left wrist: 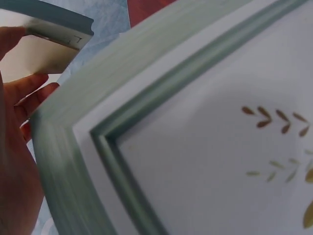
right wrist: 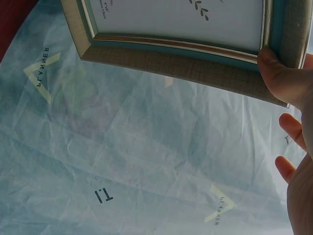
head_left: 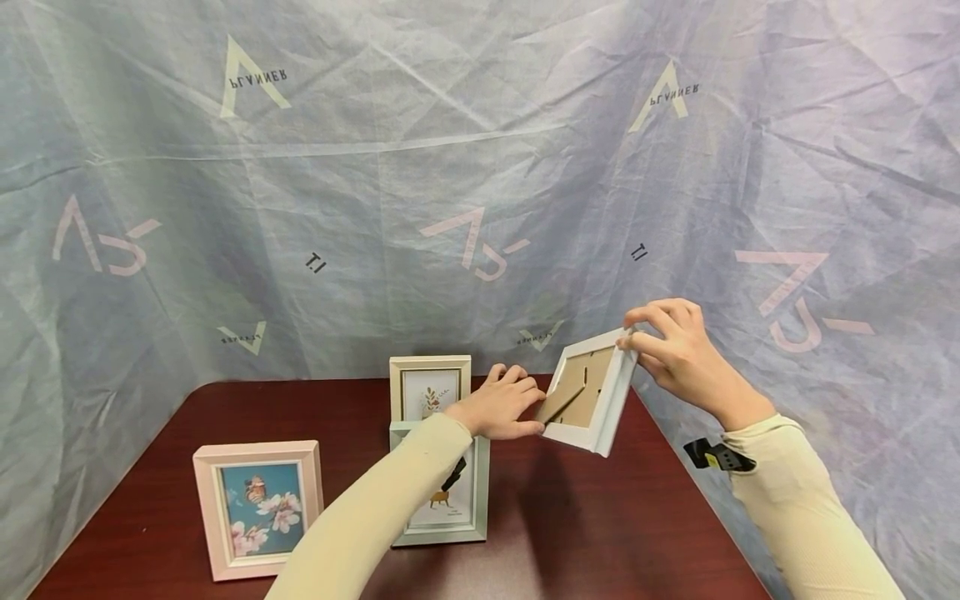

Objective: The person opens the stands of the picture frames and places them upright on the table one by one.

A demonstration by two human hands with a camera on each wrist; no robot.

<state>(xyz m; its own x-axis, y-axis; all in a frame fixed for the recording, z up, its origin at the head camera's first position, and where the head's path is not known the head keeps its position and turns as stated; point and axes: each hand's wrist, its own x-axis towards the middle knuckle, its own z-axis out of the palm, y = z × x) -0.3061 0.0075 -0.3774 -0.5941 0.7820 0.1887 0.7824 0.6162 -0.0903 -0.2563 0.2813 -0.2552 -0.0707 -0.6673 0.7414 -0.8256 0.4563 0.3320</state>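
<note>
A picture frame (head_left: pixel 602 375) is raised over the right side of the table, tilted, its tan back and white rim facing the head camera. My right hand (head_left: pixel 678 358) grips it by the upper right corner; in the right wrist view the thumb (right wrist: pixel 279 73) presses on the border of its front. At the lower left, my left hand (head_left: pixel 501 404) pinches the frame near its fold-out stand (head_left: pixel 564 403), thumb below and fingers above. The left forearm passes in front of a pale green picture frame (head_left: pixel 480 500), which fills much of the left wrist view.
A cream picture frame (head_left: pixel 396 390) with a plant print stands behind the green one. At the left stands a pink picture frame (head_left: pixel 262 508) with a blossom picture. The dark red table (head_left: pixel 615 525) meets a hanging grey-blue cloth (head_left: pixel 480 167) at the back and sides.
</note>
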